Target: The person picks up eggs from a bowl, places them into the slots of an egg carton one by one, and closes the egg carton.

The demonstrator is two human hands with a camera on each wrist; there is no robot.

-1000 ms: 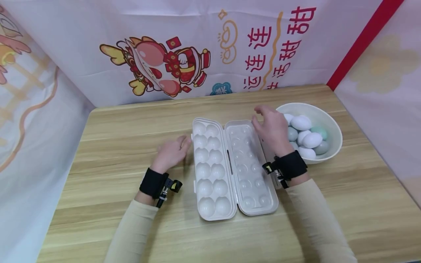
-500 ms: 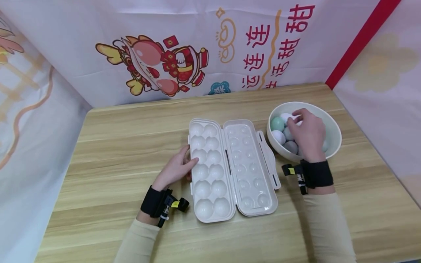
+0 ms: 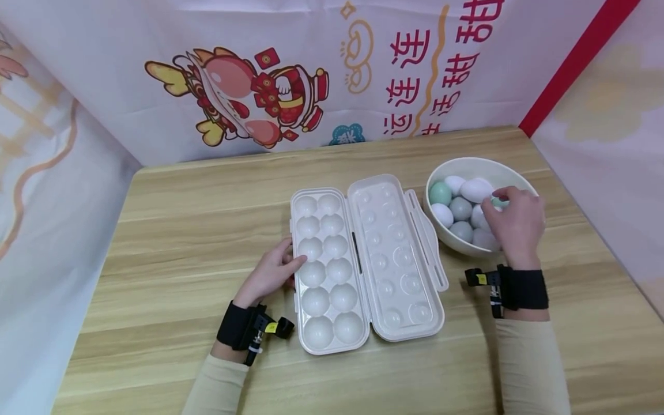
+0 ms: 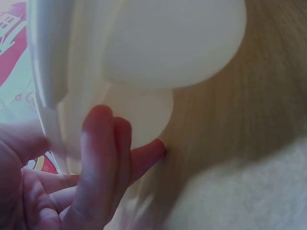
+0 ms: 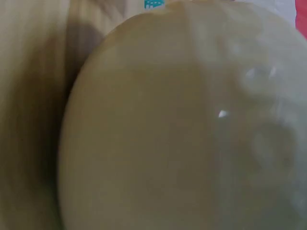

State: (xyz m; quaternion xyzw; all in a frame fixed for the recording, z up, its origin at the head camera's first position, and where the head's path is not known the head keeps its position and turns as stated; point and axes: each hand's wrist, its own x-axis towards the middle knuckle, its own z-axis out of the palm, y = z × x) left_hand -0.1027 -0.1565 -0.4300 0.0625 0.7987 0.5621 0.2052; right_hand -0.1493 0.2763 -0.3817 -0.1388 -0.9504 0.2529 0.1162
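Noted left hand (image 3: 270,274) at the egg carton (image 3: 327,276), right hand (image 3: 517,222) over the bowl (image 3: 505,176)

Found the egg carton lying unfolded mid-worktop (image 3: 207,230), with the hinge running down between both halves. Counted twelve round cups (image 3: 315,301) in the nearer half to the left hand, two by six, and matching shallow rounds in the lid (image 3: 378,222) alongside. Noted a slim slotted handle (image 3: 427,239) along the lid's outer side.

Saw the left hand gripping the carton's outer edge — thumb over the rim, fingers tucked beneath. Confirmed in the left wrist view: fingers bent in against the rounded undersides. Could not tell of any lift at that edge.

Spotted the cream-coloured bowl toward the far right of the worktop, just beyond the handle. Recorded white, grey and pale green eggs (image 3: 460,208) piled inside. Saw the right hand above the bowl's right side, thumb and forefinger bent toward each other with a narrow gap — and glimpsed a green egg (image 3: 500,203) there. Could not tell of any egg in that grasp. Got mostly the bowl's smooth outer wall in the right wrist view.

Marked black bands (image 3: 525,289) on both wrists, beige sleeves (image 3: 532,369) below. Noted white cloth (image 3: 311,23) behind, printed with a cartoon figure (image 3: 236,95) and red lettering (image 3: 403,92).
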